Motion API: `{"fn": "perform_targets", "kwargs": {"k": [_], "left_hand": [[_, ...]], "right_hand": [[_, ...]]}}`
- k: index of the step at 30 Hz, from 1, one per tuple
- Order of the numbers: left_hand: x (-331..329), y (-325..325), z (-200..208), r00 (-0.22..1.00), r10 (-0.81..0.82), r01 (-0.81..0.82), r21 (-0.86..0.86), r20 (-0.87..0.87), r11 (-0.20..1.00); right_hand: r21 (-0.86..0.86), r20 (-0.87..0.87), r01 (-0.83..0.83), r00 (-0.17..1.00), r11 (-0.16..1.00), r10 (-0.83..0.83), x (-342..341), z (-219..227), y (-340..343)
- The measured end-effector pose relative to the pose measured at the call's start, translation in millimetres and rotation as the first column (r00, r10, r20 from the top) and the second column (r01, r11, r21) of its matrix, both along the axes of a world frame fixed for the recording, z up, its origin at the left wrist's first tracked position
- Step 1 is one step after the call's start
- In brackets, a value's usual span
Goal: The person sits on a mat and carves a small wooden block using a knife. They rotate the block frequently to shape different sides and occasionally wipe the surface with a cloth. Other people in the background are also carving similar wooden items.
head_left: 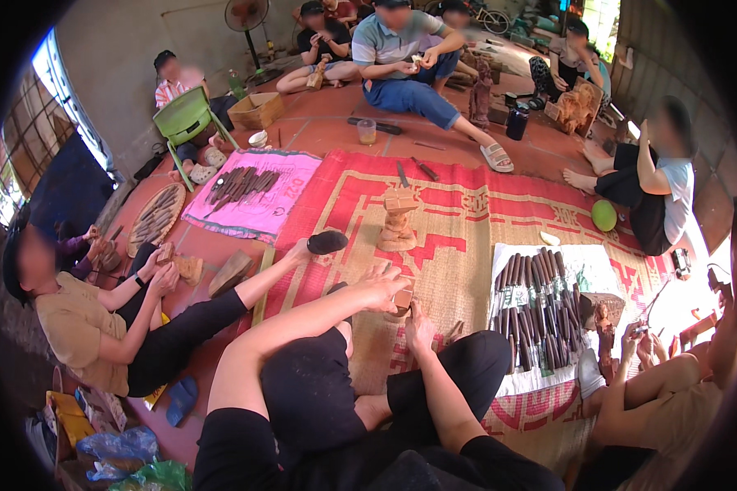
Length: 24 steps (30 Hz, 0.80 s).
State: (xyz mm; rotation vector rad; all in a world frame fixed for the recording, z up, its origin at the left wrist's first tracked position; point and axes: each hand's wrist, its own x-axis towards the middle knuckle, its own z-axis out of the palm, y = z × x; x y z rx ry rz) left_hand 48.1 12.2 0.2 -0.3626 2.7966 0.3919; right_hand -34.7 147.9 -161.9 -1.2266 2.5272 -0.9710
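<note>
I sit on a red and tan woven mat (458,237) with my knees apart. My left hand (381,285) reaches forward and grips a small light wooden block (402,298) from the left. My right hand (419,321) sits just below the block, closed around a thin carving tool whose tip points up at the wood. The tool itself is mostly hidden by my fingers. Both hands meet over the mat between my legs.
A half-carved wooden figure (397,221) stands further out on the mat. Several chisels (536,315) lie on a white cloth to my right, more on a pink cloth (250,192). A neighbour's outstretched leg (254,286) crosses on my left. Other people sit carving all around.
</note>
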Motion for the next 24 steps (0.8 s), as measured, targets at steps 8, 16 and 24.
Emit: {"fn": "perform_targets", "kwargs": {"k": [8, 16, 24], "left_hand": [[4, -4, -11, 0.995, 0.096, -0.097, 0.018, 0.038, 0.995], [5, 1, -21, 0.999, 0.001, -0.006, -0.104, -0.050, 0.995], [-6, -3, -21, 0.999, 0.002, -0.004, -0.062, -0.038, 0.998]], "right_hand": [[0.189, 0.069, -0.035, 0.997, 0.981, 0.022, 1, -5, -5], [0.013, 0.089, -0.020, 0.996, 1.000, 0.018, 10, -1, 1], [0.067, 0.287, -0.010, 0.958, 0.998, -0.010, -4, 10, -2]]}}
